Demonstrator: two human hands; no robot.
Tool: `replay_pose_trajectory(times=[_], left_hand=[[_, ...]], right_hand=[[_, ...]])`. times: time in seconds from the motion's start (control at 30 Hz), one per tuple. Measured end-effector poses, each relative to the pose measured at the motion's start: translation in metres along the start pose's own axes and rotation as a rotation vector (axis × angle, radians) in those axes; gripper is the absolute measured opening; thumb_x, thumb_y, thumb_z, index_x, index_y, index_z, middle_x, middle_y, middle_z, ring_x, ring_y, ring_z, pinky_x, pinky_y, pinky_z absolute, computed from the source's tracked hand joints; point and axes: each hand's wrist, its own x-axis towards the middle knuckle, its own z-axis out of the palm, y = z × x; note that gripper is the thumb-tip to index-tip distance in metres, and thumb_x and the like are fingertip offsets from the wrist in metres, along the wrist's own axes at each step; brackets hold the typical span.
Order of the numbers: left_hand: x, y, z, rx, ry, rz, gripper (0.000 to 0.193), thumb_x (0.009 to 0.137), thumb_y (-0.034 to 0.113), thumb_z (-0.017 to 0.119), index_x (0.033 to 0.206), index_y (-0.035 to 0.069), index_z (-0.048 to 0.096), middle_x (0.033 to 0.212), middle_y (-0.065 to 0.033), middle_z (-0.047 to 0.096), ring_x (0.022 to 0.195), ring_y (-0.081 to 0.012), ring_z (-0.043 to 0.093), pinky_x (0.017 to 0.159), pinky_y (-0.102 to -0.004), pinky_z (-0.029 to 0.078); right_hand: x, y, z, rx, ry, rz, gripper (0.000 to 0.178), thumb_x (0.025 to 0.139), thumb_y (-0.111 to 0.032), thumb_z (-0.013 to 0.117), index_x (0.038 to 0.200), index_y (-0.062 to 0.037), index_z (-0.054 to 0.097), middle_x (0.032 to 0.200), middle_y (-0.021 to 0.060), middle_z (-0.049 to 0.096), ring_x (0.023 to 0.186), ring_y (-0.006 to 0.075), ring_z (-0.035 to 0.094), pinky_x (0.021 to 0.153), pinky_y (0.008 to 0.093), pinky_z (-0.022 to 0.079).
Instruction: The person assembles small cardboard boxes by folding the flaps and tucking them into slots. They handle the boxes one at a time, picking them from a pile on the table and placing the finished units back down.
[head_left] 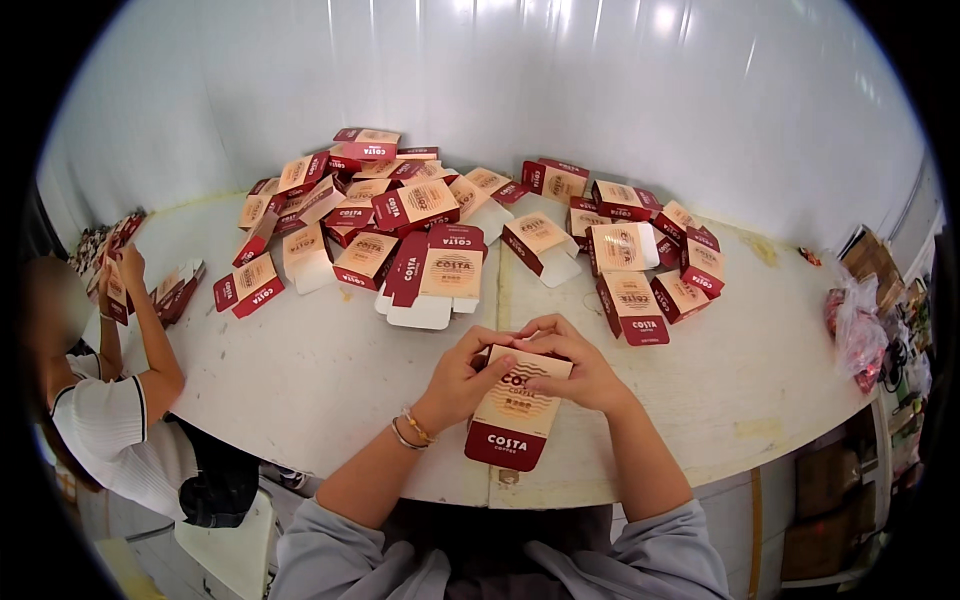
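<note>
One broad white worktop [350, 375] carries heaped maroon-and-cream cardboard cartons [415, 203]. Near its front edge, an upright-printed oblong carton [514, 415] sits between left grip [462, 378] and right grip [583, 368], both curled snugly round its far end: flap-folding, I'd judge, wanting an even inward press next.

A: any readable print in there?

B: yep, the box [513, 412] by the table's [720, 400] front edge has a white word plus a smaller line on its dark red end, and dark lettering on the tan face, partly covered.

A: anywhere else?

B: open-flapped carton [452, 272] farther back, dark on tan. Boxes [622, 247] toward the back edge match, tiniest lines too small to read.
</note>
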Motion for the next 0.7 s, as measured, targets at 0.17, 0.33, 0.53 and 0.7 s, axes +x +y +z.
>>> replay_pose_trajectory(times=[0.17, 0.33, 0.53, 0.7], left_hand=[[0.008, -0.003, -0.006, -0.085, 0.118, 0.021, 0.023, 0.109, 0.014, 0.061, 0.128, 0.002, 0.056, 0.125, -0.0112, 0.069, 0.1, -0.0112, 0.069, 0.083, -0.026, 0.059], [0.01, -0.01, -0.016, 0.009, 0.085, -0.044, 0.025, 0.112, 0.017, 0.055, 0.133, 0.002, 0.054, 0.131, -0.0114, 0.068, 0.11, -0.0112, 0.066, 0.093, -0.0272, 0.056], [0.013, 0.009, -0.032, 0.846, 0.315, 0.261, 0.042, 0.107, 0.024, 0.064, 0.142, 0.004, 0.055, 0.144, -0.014, 0.061, 0.124, -0.0276, 0.062, 0.107, -0.0417, 0.048], [0.013, -0.003, -0.057, 1.475, 0.361, 0.204, 0.04, 0.097, 0.022, 0.074, 0.132, 0.006, 0.065, 0.137, -0.0097, 0.067, 0.134, -0.0326, 0.058, 0.117, -0.0512, 0.039]], right_hand=[[-0.001, -0.004, -0.002, 0.212, 0.123, 0.261, 0.045, 0.094, -0.01, 0.079, 0.138, -0.0058, 0.067, 0.13, 0.0079, 0.064, 0.11, 0.0176, 0.066, 0.086, 0.0325, 0.058], [-0.004, 0.008, -0.007, 0.275, 0.198, 0.393, 0.042, 0.1, -0.012, 0.073, 0.139, -0.0006, 0.065, 0.109, 0.0089, 0.074, 0.083, 0.0136, 0.071, 0.061, 0.0283, 0.059], [0.001, 0.037, -0.027, 0.641, 0.807, 0.281, 0.045, 0.106, -0.023, 0.066, 0.144, -0.0017, 0.053, 0.125, 0.0101, 0.064, 0.11, 0.025, 0.07, 0.086, 0.0372, 0.062], [-0.007, 0.062, -0.024, 0.831, 0.812, 0.398, 0.067, 0.105, -0.018, 0.065, 0.157, 0.0036, 0.029, 0.138, 0.0189, 0.053, 0.125, 0.039, 0.063, 0.105, 0.0482, 0.056]])
